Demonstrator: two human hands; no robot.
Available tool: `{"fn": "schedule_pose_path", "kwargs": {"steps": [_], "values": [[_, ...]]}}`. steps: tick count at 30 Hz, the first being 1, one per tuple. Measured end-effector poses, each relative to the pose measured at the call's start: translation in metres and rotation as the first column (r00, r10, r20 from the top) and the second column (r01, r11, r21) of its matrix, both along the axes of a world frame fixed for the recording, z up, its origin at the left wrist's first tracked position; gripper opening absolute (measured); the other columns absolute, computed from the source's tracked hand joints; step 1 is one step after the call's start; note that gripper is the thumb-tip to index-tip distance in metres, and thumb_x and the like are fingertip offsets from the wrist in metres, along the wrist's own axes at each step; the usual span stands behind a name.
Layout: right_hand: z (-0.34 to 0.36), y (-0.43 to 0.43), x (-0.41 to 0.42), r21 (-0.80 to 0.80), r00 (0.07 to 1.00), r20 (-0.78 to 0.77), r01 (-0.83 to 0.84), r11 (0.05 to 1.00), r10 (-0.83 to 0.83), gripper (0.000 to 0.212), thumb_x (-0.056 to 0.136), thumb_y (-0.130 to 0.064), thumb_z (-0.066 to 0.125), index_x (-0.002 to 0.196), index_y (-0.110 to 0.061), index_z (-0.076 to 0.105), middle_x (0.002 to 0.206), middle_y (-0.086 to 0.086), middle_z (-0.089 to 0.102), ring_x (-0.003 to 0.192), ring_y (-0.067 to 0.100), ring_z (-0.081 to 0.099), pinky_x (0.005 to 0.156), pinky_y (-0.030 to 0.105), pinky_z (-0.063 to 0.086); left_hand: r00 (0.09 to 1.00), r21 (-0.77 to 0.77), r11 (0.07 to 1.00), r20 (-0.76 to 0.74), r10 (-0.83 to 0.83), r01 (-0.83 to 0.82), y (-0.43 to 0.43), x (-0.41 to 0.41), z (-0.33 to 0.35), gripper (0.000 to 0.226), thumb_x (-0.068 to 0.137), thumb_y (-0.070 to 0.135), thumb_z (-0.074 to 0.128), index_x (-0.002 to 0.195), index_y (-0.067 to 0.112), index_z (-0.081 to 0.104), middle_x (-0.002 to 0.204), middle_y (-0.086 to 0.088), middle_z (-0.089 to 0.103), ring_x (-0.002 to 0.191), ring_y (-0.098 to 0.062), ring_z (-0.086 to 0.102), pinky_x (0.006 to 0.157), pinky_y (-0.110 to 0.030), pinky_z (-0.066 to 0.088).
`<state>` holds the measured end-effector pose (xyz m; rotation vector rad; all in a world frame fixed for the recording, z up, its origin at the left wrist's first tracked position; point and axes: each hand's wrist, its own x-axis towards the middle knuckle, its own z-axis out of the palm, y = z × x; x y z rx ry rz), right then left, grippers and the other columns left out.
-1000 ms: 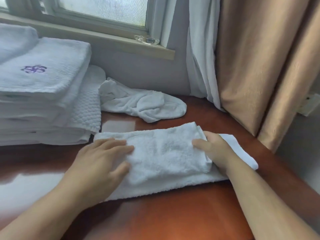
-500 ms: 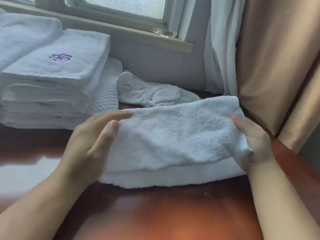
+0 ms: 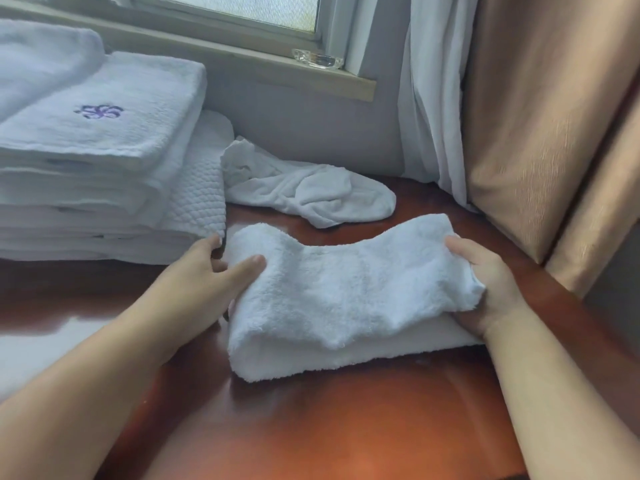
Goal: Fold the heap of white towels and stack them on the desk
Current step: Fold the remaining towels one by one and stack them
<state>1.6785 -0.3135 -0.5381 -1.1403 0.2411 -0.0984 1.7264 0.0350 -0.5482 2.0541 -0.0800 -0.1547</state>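
On the red-brown counter (image 3: 311, 431) the left grip (image 3: 204, 282) clasps one end of a folded towel (image 3: 346, 299), the right grip (image 3: 485, 285) the other end. The towel stack (image 3: 104, 150) stands just beyond the left grip

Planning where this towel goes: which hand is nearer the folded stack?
Left. The left hand grips the towel at the end beside the stack; the right hand holds the opposite end, farther off.

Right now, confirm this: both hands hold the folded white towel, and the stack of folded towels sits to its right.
Wrong side: the head view shows the stack of folded towels left of the folded white towel, not right. The left hand and right hand do hold it.
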Motion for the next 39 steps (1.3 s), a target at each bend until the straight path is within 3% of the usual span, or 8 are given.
{"fn": "schedule_pose_path", "kwargs": {"steps": [4,8,16,21,26,30,34,39], "values": [[-0.002,0.003,-0.002,0.022,0.997,0.005,-0.079,0.997,0.079,0.042,0.092,-0.034,0.064,0.123,-0.006,0.071,0.132,0.019,0.065,0.122,0.033,0.063,0.087,0.039,0.058,0.979,-0.144,0.976,-0.093,-0.180,0.165,-0.002,-0.010,0.009,0.078,0.059,0.076,0.074,0.124,0.035,0.062,0.108,0.017,0.074,0.100,-0.007,0.071,0.098,-0.041,0.051],[0.001,0.004,-0.004,-0.094,0.992,0.054,-0.113,0.989,0.118,0.049,0.096,-0.032,0.066,0.134,-0.001,0.061,0.137,0.025,0.059,0.128,0.039,0.058,0.093,0.042,0.055,0.957,-0.404,0.899,-0.151,-0.248,0.169,-0.004,-0.018,0.008,0.071,0.065,0.043,0.091,0.126,0.030,0.057,0.107,0.009,0.076,0.097,-0.012,0.074,0.087,-0.037,0.055],[0.007,-0.018,-0.003,-0.120,0.993,0.053,0.114,0.986,-0.108,0.053,0.091,-0.024,0.072,0.138,-0.005,0.058,0.135,0.019,0.063,0.125,0.035,0.061,0.108,0.051,0.045,0.984,-0.472,0.879,-0.176,-0.020,-0.066,0.016,-0.004,0.003,0.094,0.056,0.035,0.089,0.140,0.028,0.047,0.114,0.001,0.073,0.090,-0.016,0.075,0.076,-0.033,0.057],[0.002,-0.019,-0.002,-0.288,0.917,-0.004,0.381,0.878,-0.399,0.031,0.087,0.000,0.069,0.116,-0.012,0.069,0.098,0.010,0.078,0.088,0.022,0.076,0.067,0.033,0.061,0.991,-0.412,0.906,-0.127,0.051,-0.099,0.013,-0.001,-0.003,0.109,0.048,0.050,0.087,0.145,0.033,0.042,0.115,0.004,0.068,0.085,-0.006,0.074,0.081,-0.032,0.055],[0.004,-0.025,-0.004,-0.406,0.877,-0.006,0.437,0.803,-0.480,0.032,0.086,0.006,0.063,0.104,-0.019,0.072,0.081,0.000,0.076,0.068,0.013,0.072,0.057,0.025,0.057,0.997,-0.266,0.961,-0.059,0.059,-0.073,0.011,-0.001,-0.005,0.111,0.039,0.056,0.091,0.140,0.042,0.047,0.108,0.014,0.068,0.080,0.001,0.071,0.077,-0.030,0.055],[0.003,-0.028,-0.008,-0.749,0.825,0.062,0.410,0.521,-0.561,0.037,0.082,-0.001,0.065,0.107,-0.028,0.072,0.100,0.000,0.073,0.080,0.018,0.068,0.072,0.032,0.055,0.991,-0.031,0.995,0.097,0.096,-0.094,0.000,-0.004,-0.008,0.106,0.053,0.058,0.091,0.143,0.046,0.037,0.109,0.026,0.057,0.092,-0.001,0.061,0.074,-0.018,0.043],[0.007,-0.023,-0.011,-0.963,0.822,0.060,0.197,0.183,-0.567,0.035,0.079,-0.008,0.066,0.107,-0.029,0.072,0.100,-0.007,0.070,0.088,0.019,0.067,0.076,0.034,0.053,0.957,0.133,0.985,0.284,0.065,-0.106,-0.013,-0.006,-0.012,0.103,0.066,0.053,0.086,0.151,0.037,0.029,0.141,0.003,0.052,0.127,-0.018,0.051,0.097,-0.029,0.039],[0.012,-0.021,-0.011,-0.983,0.821,0.017,0.119,0.142,-0.571,0.035,0.083,-0.019,0.067,0.116,-0.028,0.069,0.101,-0.008,0.068,0.095,0.019,0.064,0.082,0.036,0.052,0.946,0.101,0.994,0.318,-0.066,0.036,-0.010,-0.008,-0.013,0.077,0.079,0.054,0.071,0.144,0.052,0.031,0.146,0.003,0.042,0.133,-0.009,0.041,0.098,-0.024,0.029]]}}
